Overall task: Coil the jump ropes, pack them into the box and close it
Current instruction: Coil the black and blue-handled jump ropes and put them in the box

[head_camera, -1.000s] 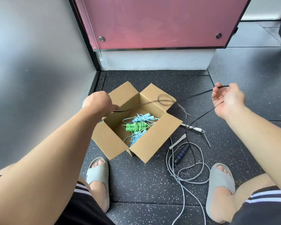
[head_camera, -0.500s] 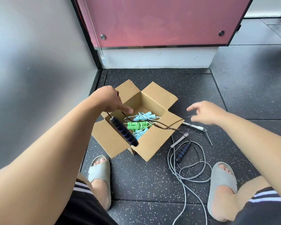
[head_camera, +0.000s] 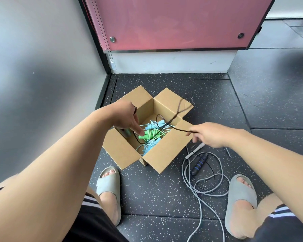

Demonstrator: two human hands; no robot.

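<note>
Black jump rope [head_camera: 180, 129] is held between both hands above the open cardboard box [head_camera: 122, 151], which is set on the speckled floor [head_camera: 164, 198] in a corner. Its cord is clasped by the left grip [head_camera: 126, 117], lowered into the box mouth, where a blurred shape under the palm is judged to be one handle. A loose bight is draped inside the box and across the far flap [head_camera: 173, 100]. Another run of cord is pinched by the right grip [head_camera: 212, 135] above the right flap [head_camera: 171, 147].

The second handle [head_camera: 199, 163], black with blue rings, lies on the floor right of the box, beside a grey rope [head_camera: 187, 173] sprawled uncoiled with its white handle [head_camera: 196, 150]. Green handles [head_camera: 150, 134] and light blue ropes [head_camera: 153, 124] are already packed inside.

The step in hand is judged to be the coiling of the black rope, with no neat loops formed yet. Next, the cord would need to be gathered in even loops toward the left grip, so that the floor handle is drawn up without snagging the grey rope or a flap.
</note>
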